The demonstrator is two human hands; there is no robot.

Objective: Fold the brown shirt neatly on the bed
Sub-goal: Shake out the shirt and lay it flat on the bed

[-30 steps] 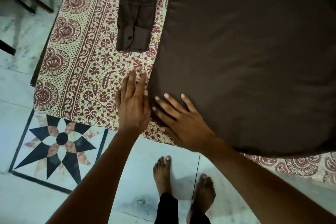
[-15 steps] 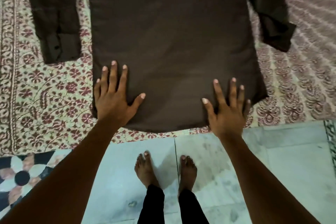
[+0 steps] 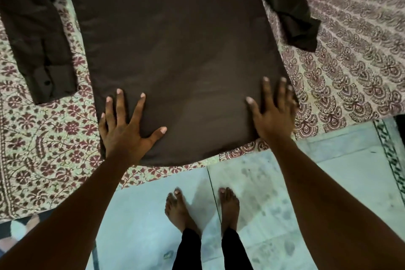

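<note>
Head view. Spread flat on the bed [image 3: 43, 149], reaching up to 12 o'clock: brown shirt [image 3: 175, 50]. Pressing its 7 o'clock hem corner, left hand [image 3: 125, 131], fingers straight and splayed. Pressing the 5 o'clock corner, right hand [image 3: 274, 116], equally flat. Near 10 o'clock, one sleeve [image 3: 37, 50]; near 2 o'clock, other sleeve [image 3: 291, 13].

Single head view, looking steeply down, close over bed [image 3: 50, 138] edge

no words, labels, brands, numbers or signs can be read here. the brown shirt [image 3: 175, 50] shows only plain cloth, and the bed cover [image 3: 43, 138] carries a printed flower pattern with no lettering.
</note>
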